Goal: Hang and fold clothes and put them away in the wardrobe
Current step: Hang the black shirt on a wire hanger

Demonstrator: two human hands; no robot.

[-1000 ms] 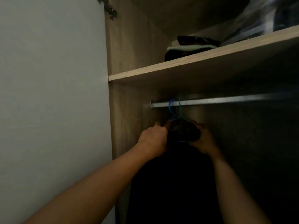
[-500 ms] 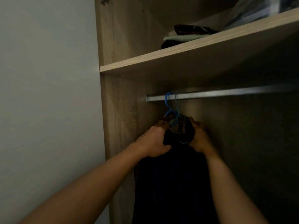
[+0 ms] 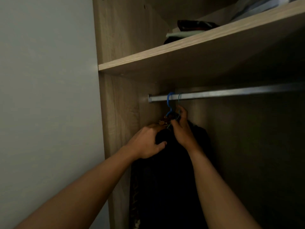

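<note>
Item: dark hanging garment [image 3: 166, 179] on blue plastic hangers [image 3: 169, 103], hooked at the silver metal rail's [image 3: 231, 93] left end. Our left hand [image 3: 146, 142] clutches its shoulder; right hand [image 3: 181, 128] pinches a hanger neck. Step, we judge: hanging. Next: release, straighten.

A wooden shelf [image 3: 181, 52] carries folded clothes [image 3: 189, 31] near its left end. Just below the shelf, a metal rail [image 3: 231, 94] bears two blue hanger hooks [image 3: 170, 100].

Head-worn, tilted up into the wardrobe corner, close beneath shelf [image 3: 181, 52] and rail [image 3: 231, 94]; only view.
</note>
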